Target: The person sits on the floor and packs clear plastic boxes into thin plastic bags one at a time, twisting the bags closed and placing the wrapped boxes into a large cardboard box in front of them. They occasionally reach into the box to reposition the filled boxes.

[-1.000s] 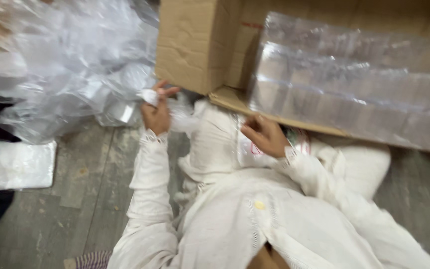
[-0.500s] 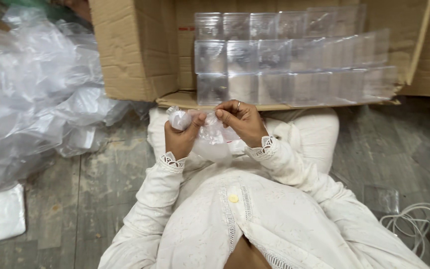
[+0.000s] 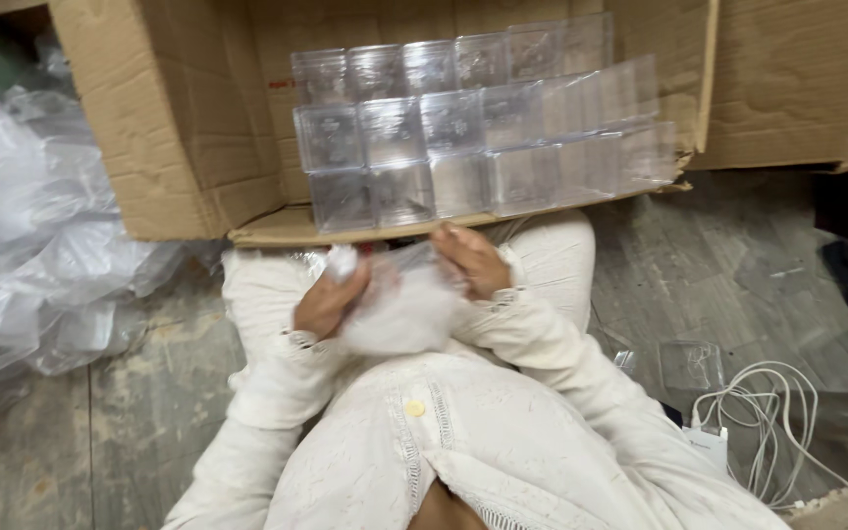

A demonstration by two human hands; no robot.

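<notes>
I sit on the floor in white clothes with both hands over my lap. My left hand (image 3: 329, 297) grips a small white wad and one side of a clear plastic bag (image 3: 399, 306). My right hand (image 3: 471, 260) holds the bag's other side, so the bag hangs stretched between the two. Just beyond my hands lies an open cardboard box (image 3: 169, 147) on its side, filled with stacked rows of clear plastic cube boxes (image 3: 463, 132).
A big heap of clear plastic bags (image 3: 26, 236) lies on the left. At the right on the grey wooden floor are a lone clear plastic box (image 3: 689, 365), a white cable coil (image 3: 772, 417) with a charger, and dark items.
My hands have come together from the bag heap and the box edge to my lap. The view has swung right, bringing the stacked clear boxes to the middle.
</notes>
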